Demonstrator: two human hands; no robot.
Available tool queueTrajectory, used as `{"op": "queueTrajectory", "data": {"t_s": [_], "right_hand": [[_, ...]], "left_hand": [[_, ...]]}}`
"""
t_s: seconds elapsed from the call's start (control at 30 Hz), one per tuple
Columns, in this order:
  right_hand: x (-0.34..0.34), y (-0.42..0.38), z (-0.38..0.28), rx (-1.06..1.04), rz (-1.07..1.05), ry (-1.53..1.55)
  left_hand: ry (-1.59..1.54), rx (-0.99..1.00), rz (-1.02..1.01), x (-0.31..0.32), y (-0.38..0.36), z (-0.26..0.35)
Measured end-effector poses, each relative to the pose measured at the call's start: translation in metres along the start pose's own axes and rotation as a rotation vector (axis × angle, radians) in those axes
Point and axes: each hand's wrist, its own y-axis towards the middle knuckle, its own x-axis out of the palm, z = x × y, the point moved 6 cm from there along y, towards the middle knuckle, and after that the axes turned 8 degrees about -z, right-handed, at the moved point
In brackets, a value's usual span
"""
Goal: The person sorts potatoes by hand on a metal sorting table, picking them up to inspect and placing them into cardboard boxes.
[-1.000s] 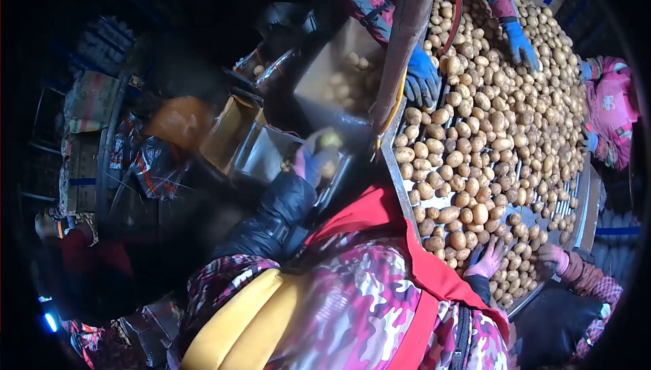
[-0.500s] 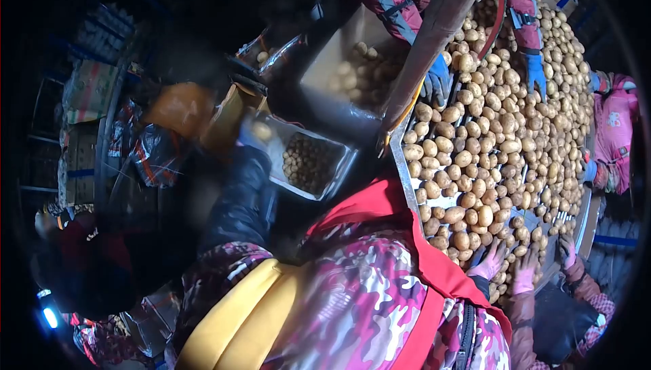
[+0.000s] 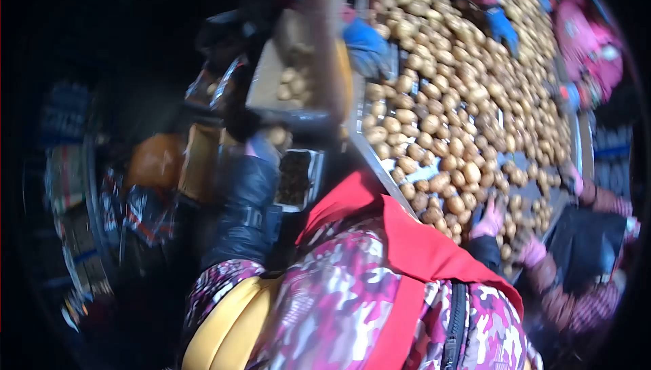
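My left hand (image 3: 261, 147), in a pale purple glove below a black sleeve, is closed on a potato (image 3: 277, 135); motion blurs both. It is held beside a pale-rimmed box (image 3: 314, 166) with dark, blurred contents. My right hand (image 3: 491, 219), gloved in pink, lies with fingers spread at the near edge of a large heap of potatoes (image 3: 468, 119) on the sorting table (image 3: 381, 161). Potatoes touch its fingertips. I cannot see anything gripped in it.
A blue-gloved hand (image 3: 502, 29) of a co-worker reaches over the heap, another (image 3: 366, 48) at its left edge. A co-worker's pink glove (image 3: 533, 252) is right of mine. A blurred post (image 3: 325, 37) stands before a potato box (image 3: 266, 85). An orange bundle (image 3: 156, 160) lies left.
The whole view has shifted, with the table and boxes further left in the picture. My left hand still holds the potato, closer to the pale-rimmed box's edge. My right hand stays at the heap.
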Motion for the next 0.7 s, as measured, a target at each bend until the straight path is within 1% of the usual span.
{"op": "queueTrajectory", "data": {"t_s": [0.03, 0.07, 0.1, 0.13, 0.2, 0.23, 0.3, 0.33, 0.37, 0.43, 0.47, 0.5, 0.53, 0.57, 0.63, 0.67, 0.7], "right_hand": [[0.006, 0.001, 0.004, 0.020, -0.032, 0.021], [0.003, 0.002, 0.001, 0.102, -0.086, 0.036], [0.000, 0.001, 0.000, 0.197, -0.202, 0.117], [-0.004, 0.000, -0.003, 0.192, -0.214, 0.099], [-0.012, 0.000, -0.006, 0.191, -0.200, 0.155], [-0.015, -0.001, -0.010, 0.207, -0.160, 0.222], [-0.035, -0.008, -0.032, 0.097, 0.099, 0.267], [-0.066, -0.001, -0.057, -0.032, 0.093, 0.291], [-0.097, 0.004, -0.084, -0.124, -0.017, 0.354], [-0.112, 0.003, -0.121, -0.403, 0.005, 0.392], [-0.115, 0.006, -0.134, -0.600, -0.011, 0.406], [-0.098, 0.010, -0.142, -0.724, -0.058, 0.336], [-0.097, 0.019, -0.149, -0.764, -0.075, 0.288], [-0.089, 0.032, -0.150, -0.687, -0.060, 0.379], [-0.070, 0.055, -0.144, -0.701, -0.023, 0.476], [-0.063, 0.063, -0.138, -0.678, -0.030, 0.413], [-0.051, 0.067, -0.125, -0.580, -0.105, 0.408]], "left_hand": [[-0.051, -0.035, -0.161, 0.005, 0.023, 0.005], [0.347, 0.076, -0.323, 0.035, 0.023, 0.016], [0.837, 0.268, -0.417, 0.065, 0.021, 0.027], [1.182, 0.499, -0.442, 0.093, 0.017, 0.038], [0.923, 0.230, -0.367, 0.095, 0.016, 0.023], [0.803, 0.094, -0.312, 0.091, 0.014, 0.016], [0.806, -0.057, -0.469, 0.105, -0.007, -0.022], [0.811, -0.132, -0.546, 0.111, -0.018, -0.041], [0.770, -0.321, -0.423, 0.117, -0.031, -0.070], [1.276, 0.280, -0.875, 0.151, -0.051, -0.111], [1.372, 0.437, -0.968, 0.193, -0.071, -0.112], [1.463, 0.605, -1.059, 0.240, -0.086, -0.109], [1.430, 0.595, -1.097, 0.264, -0.080, -0.116], [1.448, 0.690, -1.143, 0.277, -0.058, -0.129], [1.692, 0.785, -0.997, 0.310, -0.021, -0.148], [1.736, 0.859, -0.977, 0.326, 0.001, -0.158], [1.781, 0.933, -0.956, 0.342, 0.022, -0.167]]}}
